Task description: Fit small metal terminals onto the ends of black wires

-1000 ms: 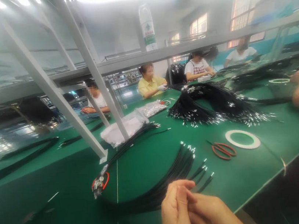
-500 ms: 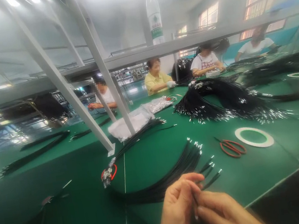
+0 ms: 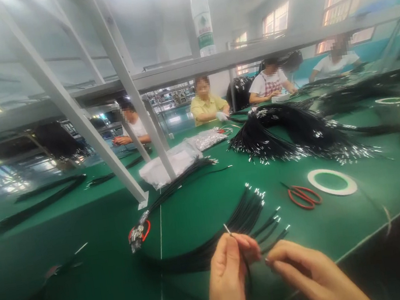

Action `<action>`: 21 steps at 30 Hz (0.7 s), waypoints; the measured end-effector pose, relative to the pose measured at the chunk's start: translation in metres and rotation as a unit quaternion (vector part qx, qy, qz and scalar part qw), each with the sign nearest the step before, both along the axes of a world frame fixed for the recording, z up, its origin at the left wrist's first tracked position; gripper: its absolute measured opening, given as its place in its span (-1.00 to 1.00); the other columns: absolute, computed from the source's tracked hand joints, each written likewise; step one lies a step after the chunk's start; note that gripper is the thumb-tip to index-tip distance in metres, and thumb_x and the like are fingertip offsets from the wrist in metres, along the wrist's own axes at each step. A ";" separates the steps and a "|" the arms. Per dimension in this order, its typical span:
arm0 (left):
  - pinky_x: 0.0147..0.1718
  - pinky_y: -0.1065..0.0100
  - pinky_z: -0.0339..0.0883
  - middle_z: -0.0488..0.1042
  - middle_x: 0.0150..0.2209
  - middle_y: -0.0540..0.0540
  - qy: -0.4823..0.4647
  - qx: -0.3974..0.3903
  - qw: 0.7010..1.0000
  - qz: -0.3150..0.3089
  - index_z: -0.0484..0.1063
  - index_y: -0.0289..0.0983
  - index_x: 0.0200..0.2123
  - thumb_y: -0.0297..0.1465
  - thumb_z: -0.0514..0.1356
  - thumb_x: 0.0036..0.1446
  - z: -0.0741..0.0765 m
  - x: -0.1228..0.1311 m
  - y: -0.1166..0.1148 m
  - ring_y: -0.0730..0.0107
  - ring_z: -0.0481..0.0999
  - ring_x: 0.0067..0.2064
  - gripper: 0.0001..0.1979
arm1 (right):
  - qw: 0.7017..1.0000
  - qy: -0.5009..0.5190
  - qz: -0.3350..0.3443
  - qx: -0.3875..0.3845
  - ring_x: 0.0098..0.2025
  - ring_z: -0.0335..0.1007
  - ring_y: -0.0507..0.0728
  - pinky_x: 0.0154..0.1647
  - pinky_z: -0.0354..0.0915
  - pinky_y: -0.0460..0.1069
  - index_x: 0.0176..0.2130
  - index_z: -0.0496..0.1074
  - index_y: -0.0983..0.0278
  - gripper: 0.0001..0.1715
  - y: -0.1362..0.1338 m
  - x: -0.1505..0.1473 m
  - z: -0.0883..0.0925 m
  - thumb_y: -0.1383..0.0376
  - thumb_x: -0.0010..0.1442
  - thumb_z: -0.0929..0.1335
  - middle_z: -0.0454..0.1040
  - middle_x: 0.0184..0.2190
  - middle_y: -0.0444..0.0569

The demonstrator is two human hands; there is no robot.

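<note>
My left hand is at the bottom centre, its thumb and fingers pinched on a thin black wire whose metal tip pokes up above the fingers. My right hand sits just to its right, fingers curled, the fingertips close to the wire but apart from my left hand. Right behind both hands a curved bundle of black wires with silver tips lies on the green table.
Red-handled scissors and a white tape ring lie at the right. A big heap of black wires is behind them. A wire bundle with a red band lies left, near a slanted frame post. Several people work across the table.
My hands have drawn slightly apart. The left hand now holds one wire upright with its tip showing; before, both hands were pressed together over it.
</note>
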State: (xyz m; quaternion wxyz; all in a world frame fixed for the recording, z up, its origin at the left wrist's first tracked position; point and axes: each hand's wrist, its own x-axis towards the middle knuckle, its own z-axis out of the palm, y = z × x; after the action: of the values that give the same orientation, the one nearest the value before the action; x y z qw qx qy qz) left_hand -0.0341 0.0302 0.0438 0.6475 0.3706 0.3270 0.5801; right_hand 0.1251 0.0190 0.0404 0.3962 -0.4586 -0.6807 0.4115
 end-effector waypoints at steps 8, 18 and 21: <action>-0.31 0.45 0.25 0.41 -0.43 0.02 0.191 0.031 0.981 -0.012 0.50 -0.29 -0.34 -0.27 0.39 0.01 -0.014 0.020 -0.017 0.43 0.39 -0.35 -0.77 | 0.993 -0.003 -0.063 0.097 -0.37 0.48 0.04 -0.32 0.35 -0.16 -0.27 0.49 0.14 -0.81 -0.018 0.018 -0.008 0.33 0.31 0.29 0.53 -0.38 -0.16; -0.37 0.46 0.21 0.42 -0.45 0.01 0.224 0.030 0.974 0.017 0.45 -0.28 -0.40 -0.16 0.32 0.07 -0.013 0.023 -0.019 0.43 0.36 -0.39 -0.71 | 0.987 0.004 -0.108 0.118 -0.43 0.47 0.04 -0.36 0.33 -0.16 -0.33 0.50 0.16 -0.80 -0.024 0.017 -0.017 0.29 0.31 0.30 0.50 -0.44 -0.16; -0.45 0.46 0.19 0.47 -0.41 -0.04 0.235 0.015 0.972 0.005 0.50 -0.30 -0.27 -0.01 0.25 0.09 -0.021 0.022 -0.016 0.48 0.32 -0.46 -0.56 | 0.986 0.000 -0.133 0.097 -0.43 0.49 0.06 -0.36 0.35 -0.16 -0.34 0.52 0.17 -0.82 -0.022 0.021 -0.012 0.26 0.28 0.33 0.54 -0.44 -0.16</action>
State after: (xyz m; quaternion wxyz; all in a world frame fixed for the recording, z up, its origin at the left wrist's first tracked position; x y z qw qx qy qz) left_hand -0.0124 0.0139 0.0233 0.5436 0.5047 0.4629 0.4853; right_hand 0.1460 -0.0025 0.0283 0.4897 -0.5047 -0.6504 0.2870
